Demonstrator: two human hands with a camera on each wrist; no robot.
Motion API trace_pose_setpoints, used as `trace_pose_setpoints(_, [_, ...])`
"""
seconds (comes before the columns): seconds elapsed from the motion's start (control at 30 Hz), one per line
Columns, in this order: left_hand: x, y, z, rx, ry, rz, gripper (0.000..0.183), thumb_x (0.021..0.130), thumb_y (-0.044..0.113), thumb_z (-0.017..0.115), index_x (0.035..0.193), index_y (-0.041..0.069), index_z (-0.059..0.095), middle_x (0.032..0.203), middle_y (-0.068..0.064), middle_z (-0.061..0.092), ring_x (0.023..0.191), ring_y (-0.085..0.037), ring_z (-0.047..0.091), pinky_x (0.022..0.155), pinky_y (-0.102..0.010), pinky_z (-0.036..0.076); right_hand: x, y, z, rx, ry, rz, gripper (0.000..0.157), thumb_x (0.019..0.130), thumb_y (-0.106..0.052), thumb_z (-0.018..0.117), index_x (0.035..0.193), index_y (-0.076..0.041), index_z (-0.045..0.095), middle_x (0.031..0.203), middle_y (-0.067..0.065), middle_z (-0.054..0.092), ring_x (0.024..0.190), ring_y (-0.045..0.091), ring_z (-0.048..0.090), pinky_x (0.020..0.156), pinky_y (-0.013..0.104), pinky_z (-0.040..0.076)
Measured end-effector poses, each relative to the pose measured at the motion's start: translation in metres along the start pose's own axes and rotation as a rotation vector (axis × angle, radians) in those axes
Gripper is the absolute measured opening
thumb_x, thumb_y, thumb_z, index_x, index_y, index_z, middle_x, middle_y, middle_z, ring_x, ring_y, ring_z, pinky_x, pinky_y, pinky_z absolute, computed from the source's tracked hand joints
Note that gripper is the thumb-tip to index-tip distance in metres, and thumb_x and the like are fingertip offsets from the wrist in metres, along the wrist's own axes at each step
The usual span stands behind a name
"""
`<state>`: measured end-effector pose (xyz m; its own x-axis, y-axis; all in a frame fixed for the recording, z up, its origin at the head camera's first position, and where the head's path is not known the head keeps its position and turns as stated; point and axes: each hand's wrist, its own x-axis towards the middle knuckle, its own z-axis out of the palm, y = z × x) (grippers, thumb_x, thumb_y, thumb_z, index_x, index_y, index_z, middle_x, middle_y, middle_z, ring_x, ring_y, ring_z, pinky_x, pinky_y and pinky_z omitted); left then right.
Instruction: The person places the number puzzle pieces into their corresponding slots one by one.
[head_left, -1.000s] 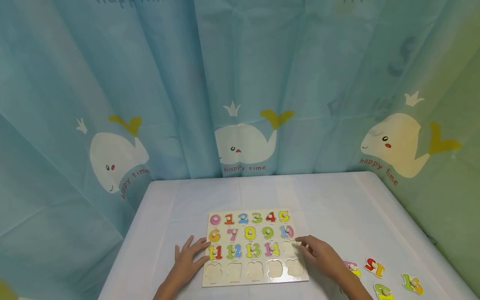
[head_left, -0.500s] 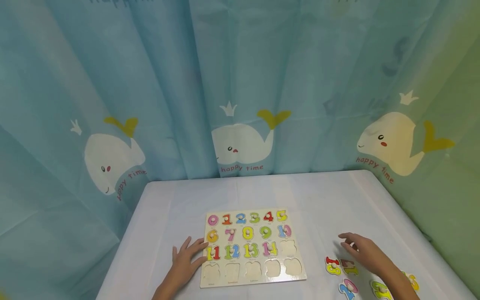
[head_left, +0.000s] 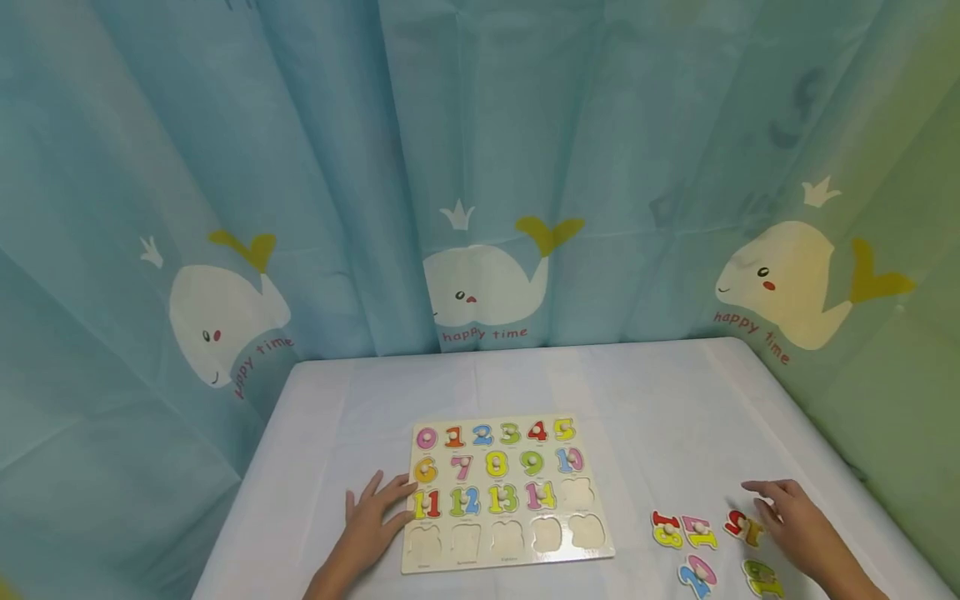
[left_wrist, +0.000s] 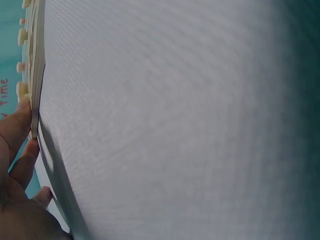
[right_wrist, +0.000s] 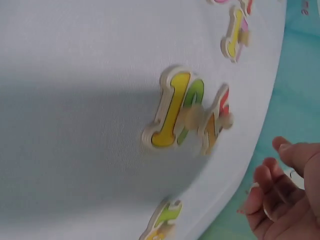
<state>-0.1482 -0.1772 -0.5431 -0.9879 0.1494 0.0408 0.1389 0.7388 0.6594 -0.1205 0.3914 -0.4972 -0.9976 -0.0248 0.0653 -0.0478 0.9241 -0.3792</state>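
The wooden number puzzle board (head_left: 525, 562) lies on the table with knobbed pieces 0 to 14 in its recesses. My left hand (head_left: 365, 522) touches its left edge, fingertips and thumb at the 11; the left wrist view shows fingers (left_wrist: 15, 125) at the board's side. Over to the right, my right hand (head_left: 798, 525) is held above loose number pieces, with nothing in it. Closest to it is the red and orange 15 (head_left: 741, 527). The yellow and green 19 (head_left: 761, 577) lies nearer me. A green and orange piece (right_wrist: 165, 220) shows in the right wrist view.
Between board and right hand lie the red and yellow 18 (head_left: 667, 532), the pink and yellow 17 (head_left: 700, 533), and the pink and blue 20 (head_left: 697, 575). The white-covered table (head_left: 390, 392) ends at a blue whale-print curtain (head_left: 487, 167).
My right hand has left the board's right edge and travelled right, past the 18 and 17, to above the 15. My left hand stays at the board's left edge.
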Motion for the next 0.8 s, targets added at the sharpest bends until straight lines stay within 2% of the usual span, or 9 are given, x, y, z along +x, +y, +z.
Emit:
trace_pose_setpoints(0.1, [0.0,0.0,-0.001,0.007,0.002,-0.002,0.038,0.083,0.024,0.071,0.119,0.016,0.065,0.133,-0.01,0.054,0.133,-0.046,0.024,0.097,-0.074,-0.005,-0.001,0.004,-0.004,0.003,-0.048,0.028,0.019,0.086,0.005,0.055,0.103,0.007,0.063,0.084,0.008,0.057,0.072,0.021,0.053,0.061,0.041,0.049])
trace_pose_setpoints(0.27, [0.001,-0.001,0.001,0.016,-0.002,-0.008,0.039,0.083,0.025,0.071,0.12,0.016,0.065,0.133,-0.009,0.054,0.133,-0.046,0.024,0.097,-0.074,-0.005,-0.006,0.006,-0.003,0.013,-0.132,0.057,0.019,0.084,0.005,0.056,0.102,0.007,0.063,0.078,0.001,0.057,0.07,0.019,0.053,0.062,0.039,0.05])
trace_pose_setpoints(0.53, [0.0,-0.002,0.002,0.001,-0.001,-0.016,0.038,0.083,0.025,0.071,0.12,0.017,0.065,0.133,-0.009,0.054,0.133,-0.046,0.024,0.097,-0.074,-0.006,-0.005,0.008,0.015,0.069,-0.148,0.05,0.026,0.081,0.003,0.067,0.106,0.006,0.062,0.09,0.007,0.058,0.078,0.023,0.057,0.067,0.043,0.052])
trace_pose_setpoints(0.8, [0.0,-0.001,0.001,-0.006,0.01,0.0,0.038,0.082,0.022,0.072,0.119,0.015,0.066,0.132,-0.01,0.054,0.133,-0.046,0.024,0.097,-0.074,-0.005,-0.003,0.007,0.027,0.078,-0.15,0.025,0.021,0.084,0.006,0.062,0.104,-0.001,0.066,0.089,0.001,0.058,0.079,0.016,0.057,0.068,0.035,0.053])
